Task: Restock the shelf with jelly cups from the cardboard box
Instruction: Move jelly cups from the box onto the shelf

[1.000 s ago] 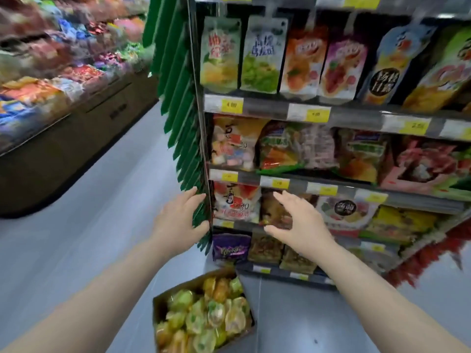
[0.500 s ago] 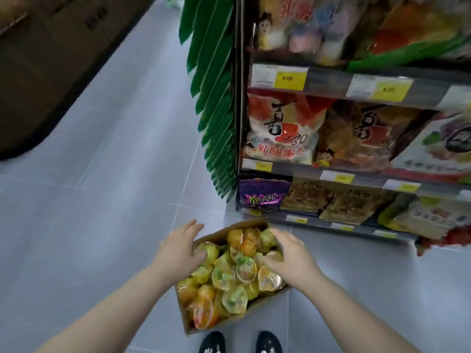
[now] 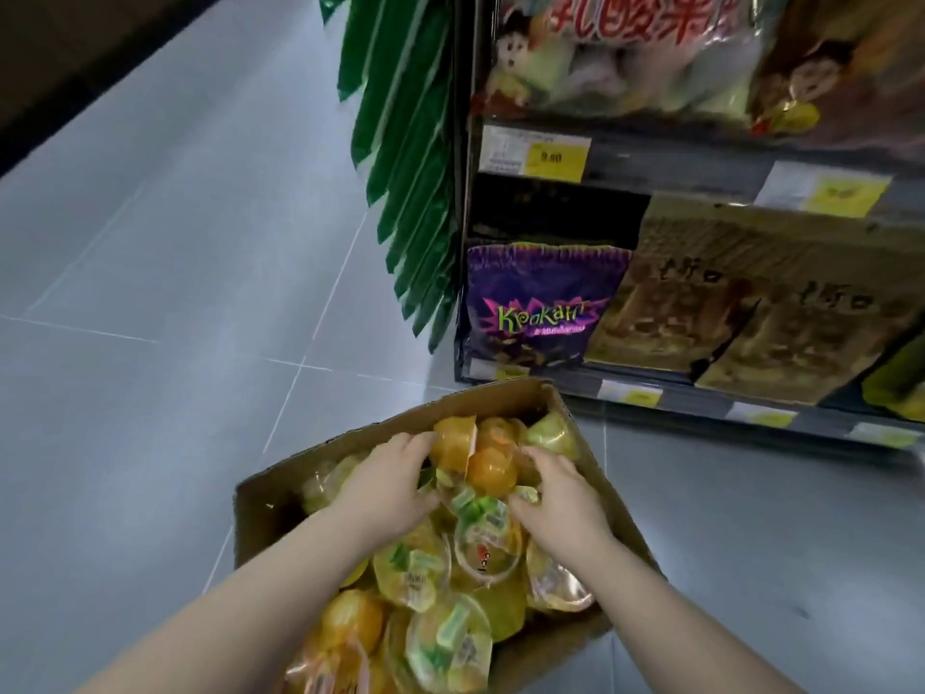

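1. While the jelly cups lie heaped in the cardboard box on the floor, the left hand and right hand both curl their fingers round a cluster at its far end.
2. The cups look light, with stiff plastic walls and thin film lids (probably slick), so they are best gripped by the sides.
3. The grey tiles look smooth. The shelf, just beyond the box, has its bottom tier packed with bags.

Grey tiled floor runs between green hanging strips and a dark counter.

Purple snack bag beside brown packets
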{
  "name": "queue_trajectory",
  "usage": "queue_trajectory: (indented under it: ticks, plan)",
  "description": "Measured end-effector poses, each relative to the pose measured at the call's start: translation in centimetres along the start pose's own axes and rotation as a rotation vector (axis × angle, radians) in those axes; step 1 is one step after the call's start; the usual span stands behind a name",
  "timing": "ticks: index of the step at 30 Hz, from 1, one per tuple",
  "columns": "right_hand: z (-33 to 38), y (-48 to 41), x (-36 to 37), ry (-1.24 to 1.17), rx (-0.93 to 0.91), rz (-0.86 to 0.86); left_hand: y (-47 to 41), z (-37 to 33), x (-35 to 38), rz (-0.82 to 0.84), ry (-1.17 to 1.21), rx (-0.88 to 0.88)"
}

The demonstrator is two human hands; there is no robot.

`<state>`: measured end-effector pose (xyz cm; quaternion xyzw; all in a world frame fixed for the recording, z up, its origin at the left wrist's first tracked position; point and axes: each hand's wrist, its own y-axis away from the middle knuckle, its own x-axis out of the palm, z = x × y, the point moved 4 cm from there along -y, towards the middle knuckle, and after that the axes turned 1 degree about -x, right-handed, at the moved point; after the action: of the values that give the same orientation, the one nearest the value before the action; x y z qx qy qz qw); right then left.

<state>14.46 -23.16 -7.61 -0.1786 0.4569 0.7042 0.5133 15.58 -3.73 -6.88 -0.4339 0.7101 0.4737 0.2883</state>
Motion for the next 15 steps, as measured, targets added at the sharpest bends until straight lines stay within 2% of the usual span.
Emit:
queue_trajectory:
  ticks: [7, 15]
  plan:
    - [-2.1, -2.8, 1.8, 0.074, -0.071, -0.032, -5.6, -0.3, 4.5, -0.079, -0.295, 0.105]
    - [-3.9, -2.2, 1.7, 0.048, -0.076, -0.031, -7.9, -1.2, 5.6, -0.209, -0.447, 0.005]
